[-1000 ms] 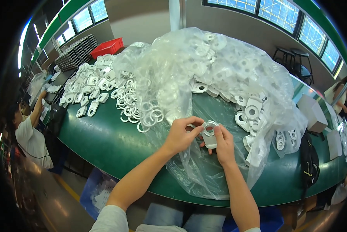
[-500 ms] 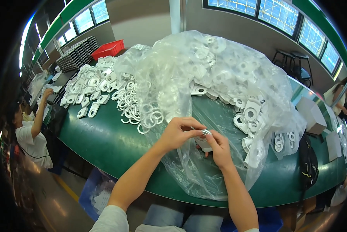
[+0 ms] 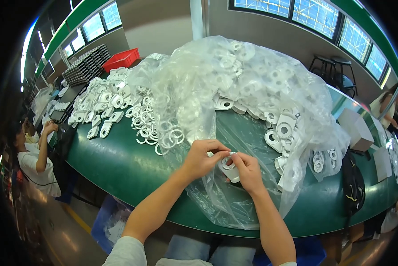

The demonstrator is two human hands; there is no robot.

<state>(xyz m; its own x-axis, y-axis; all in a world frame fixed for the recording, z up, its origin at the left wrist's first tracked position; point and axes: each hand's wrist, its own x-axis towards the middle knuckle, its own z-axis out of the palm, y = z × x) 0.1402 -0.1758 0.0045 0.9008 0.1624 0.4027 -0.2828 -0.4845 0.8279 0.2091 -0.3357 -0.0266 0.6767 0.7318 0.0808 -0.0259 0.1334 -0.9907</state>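
Observation:
A white plastic part (image 3: 231, 176) with a round hole is held between my two hands, over clear plastic sheeting. My left hand (image 3: 204, 158) pinches the part's upper edge between thumb and fingertips. From the other side my right hand (image 3: 249, 172) grips it, thumb on top near the hole and fingers mostly hidden beneath. Whether a separate ring sits at the hole I cannot tell. To the left lies a heap of loose white rings (image 3: 146, 119), partly under the plastic. A pile of similar white parts (image 3: 286, 128) lies to the right of my hands.
A large clear plastic bag (image 3: 270, 71) full of white parts covers the green table's (image 3: 115, 164) middle. More white parts (image 3: 106, 99) lie at far left, near a red bin (image 3: 121, 58) and stacked trays (image 3: 87, 64). A white box (image 3: 355, 128) stands right. A person (image 3: 37, 155) works at left.
The white part has tilted so its holed face shows more. My fingers have shifted slightly down along its upper edge. The person at left has lowered a raised arm.

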